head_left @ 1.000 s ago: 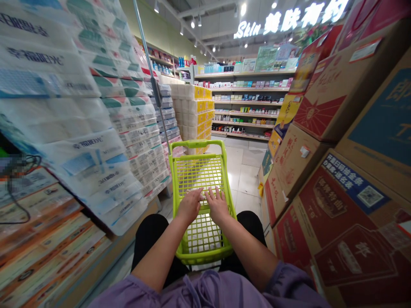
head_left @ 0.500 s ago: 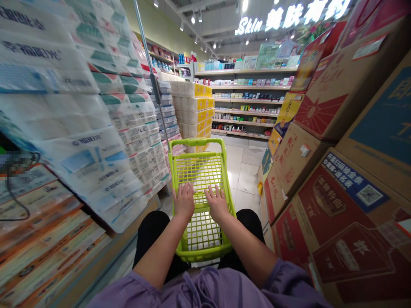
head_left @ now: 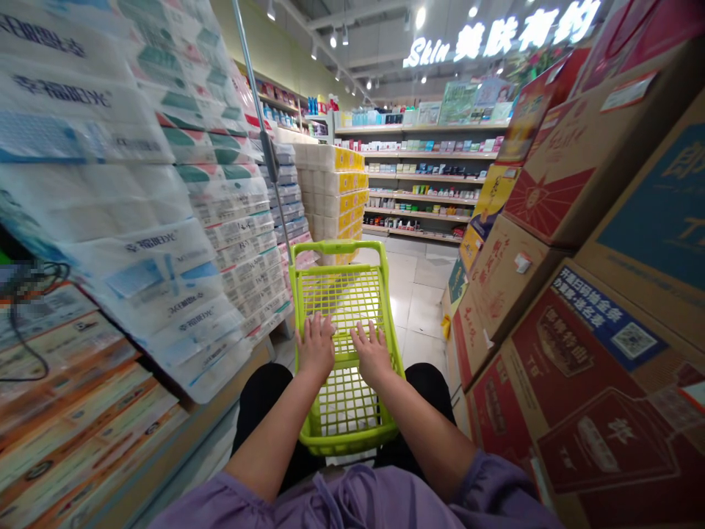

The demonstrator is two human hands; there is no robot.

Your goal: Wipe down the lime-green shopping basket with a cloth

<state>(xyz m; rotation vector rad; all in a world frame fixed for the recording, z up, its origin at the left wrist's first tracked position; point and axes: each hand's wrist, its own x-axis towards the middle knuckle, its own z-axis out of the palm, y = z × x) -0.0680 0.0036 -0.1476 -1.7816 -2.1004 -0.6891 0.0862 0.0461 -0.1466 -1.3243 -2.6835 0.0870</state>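
Note:
A lime-green plastic shopping basket [head_left: 392, 345] with grid walls and a raised frame at its far end stands between my knees. My left hand [head_left: 316, 345] lies on the left side of its grid, fingers stretched and slightly spread. On the right side my right hand [head_left: 373, 351] rests the same way, palm down with the fingers apart. Neither hand grips anything. Through the grid below my wrists the pale floor shows.
Stacked tissue packs [head_left: 148, 242] rise on the left. A thin metal pole [head_left: 254, 81] stands near the basket's far left corner. Cardboard cartons [head_left: 584, 345] are piled on the right. Ahead, a tiled aisle [head_left: 421, 294] leads to shelves [head_left: 418, 156] of small boxes and bottles.
The view has tilted up very slightly, so the surroundings sit a little lower. Both hands stay in the same place on the basket.

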